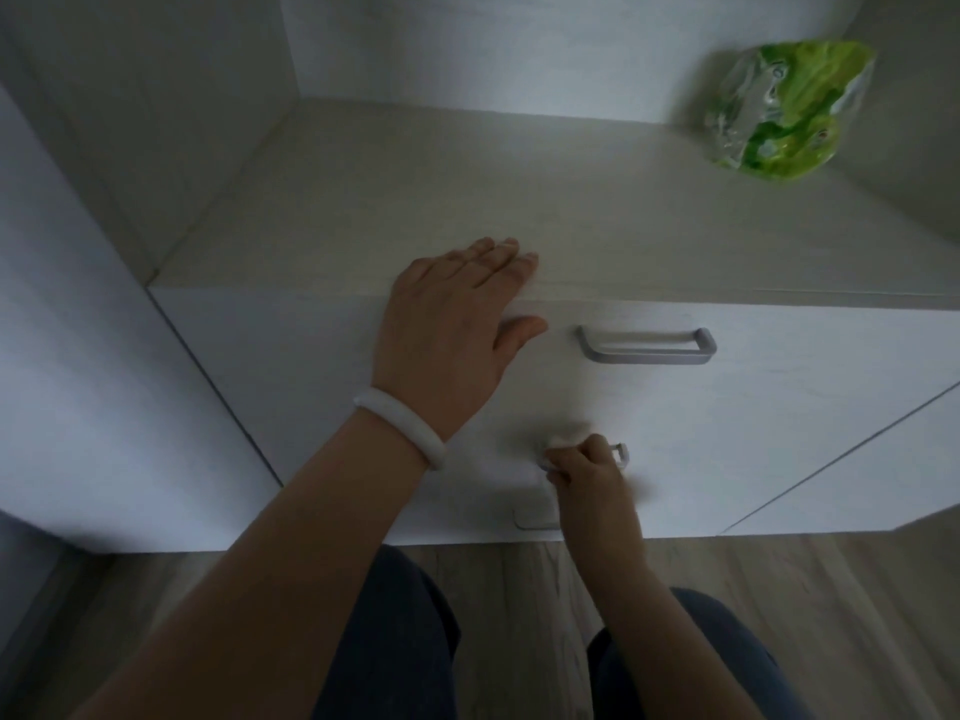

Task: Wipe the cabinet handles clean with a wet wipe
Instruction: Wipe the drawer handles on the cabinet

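A white drawer cabinet (779, 407) stands in front of me with three grey bar handles, one above the other. The top handle (647, 346) is bare. My right hand (589, 467) grips a white wet wipe (563, 433) round the middle handle (621, 453), hiding most of that handle. Only the left end of the bottom handle (532, 521) shows beside my right forearm. My left hand (457, 330), with a white bangle on its wrist, rests flat on the cabinet's top front edge, fingers straight.
A green and clear wet-wipe pack (789, 109) lies at the back right of the cabinet top. Walls close in on the left and back. Wood floor and my dark trouser legs show below the cabinet.
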